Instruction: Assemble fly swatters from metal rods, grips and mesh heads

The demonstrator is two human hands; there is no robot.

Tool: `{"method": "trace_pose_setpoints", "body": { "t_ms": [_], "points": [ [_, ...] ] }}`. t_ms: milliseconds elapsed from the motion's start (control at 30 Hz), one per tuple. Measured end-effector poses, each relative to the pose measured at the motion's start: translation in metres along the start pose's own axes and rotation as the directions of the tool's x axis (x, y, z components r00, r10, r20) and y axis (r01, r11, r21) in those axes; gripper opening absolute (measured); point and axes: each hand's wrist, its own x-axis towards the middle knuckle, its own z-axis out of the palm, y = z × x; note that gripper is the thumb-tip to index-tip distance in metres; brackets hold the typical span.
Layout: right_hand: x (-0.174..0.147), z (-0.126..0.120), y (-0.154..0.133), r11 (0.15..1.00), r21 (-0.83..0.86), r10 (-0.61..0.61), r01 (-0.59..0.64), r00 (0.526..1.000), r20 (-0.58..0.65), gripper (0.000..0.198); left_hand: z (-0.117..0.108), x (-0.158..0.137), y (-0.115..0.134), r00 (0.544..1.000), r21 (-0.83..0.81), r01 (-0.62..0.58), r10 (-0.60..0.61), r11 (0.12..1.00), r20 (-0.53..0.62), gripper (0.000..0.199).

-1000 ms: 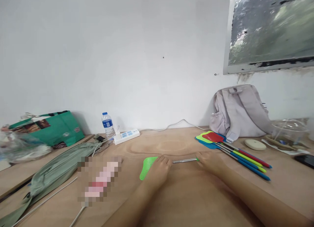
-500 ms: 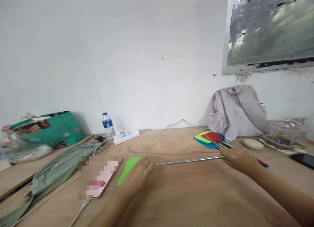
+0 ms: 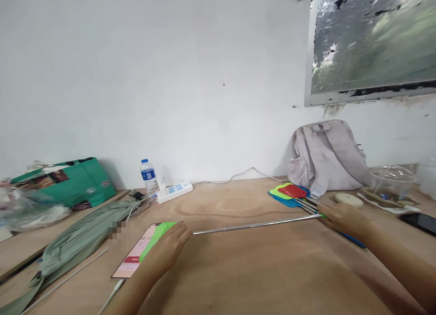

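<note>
A telescopic fly swatter with a green head and a silver rod (image 3: 255, 225) stretches level across the table between my hands. My left hand (image 3: 172, 244) is closed around the end by the green head (image 3: 155, 242), which partly covers a pink-screened phone (image 3: 123, 263). On the other end, my right hand (image 3: 344, 219) is closed around the green grip, mostly hidden by the fingers. Just behind my right hand lies a pile of more fly swatters (image 3: 294, 191) with red, yellow-green and blue heads.
A grey backpack (image 3: 330, 156) leans on the wall behind a round cream case (image 3: 349, 199), a clear plastic bowl (image 3: 391, 181) and a dark phone (image 3: 420, 224). Leftward are a water bottle (image 3: 149, 176), a power strip (image 3: 175, 191), a grey-green cloth bag (image 3: 85, 231) and a green bag (image 3: 81, 181).
My left hand has moved left with the green head, now over the phone. My right hand has shifted slightly right. More of the silver rod shows between them, so the fly swatter is longer.
</note>
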Motion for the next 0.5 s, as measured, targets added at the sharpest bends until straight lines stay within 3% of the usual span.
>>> {"method": "trace_pose_setpoints", "body": {
  "t_ms": [167,400,500],
  "points": [
    [0.002,0.001,0.006,0.999,-0.033,0.000,0.000,1.000,0.006,0.021,-0.008,0.001,-0.014,0.998,0.014,-0.044,0.044,0.999,-0.037,0.028],
    [0.005,0.005,0.017,0.997,-0.071,0.006,-0.004,1.000,0.022,0.017,-0.012,0.005,-0.015,0.998,0.064,-0.064,0.063,0.996,0.016,0.026],
    [0.002,0.008,0.009,0.993,-0.067,0.094,-0.094,0.996,-0.008,0.018,-0.008,0.012,-0.016,0.996,0.158,-0.092,0.087,0.983,0.035,0.027]
  ]
}}
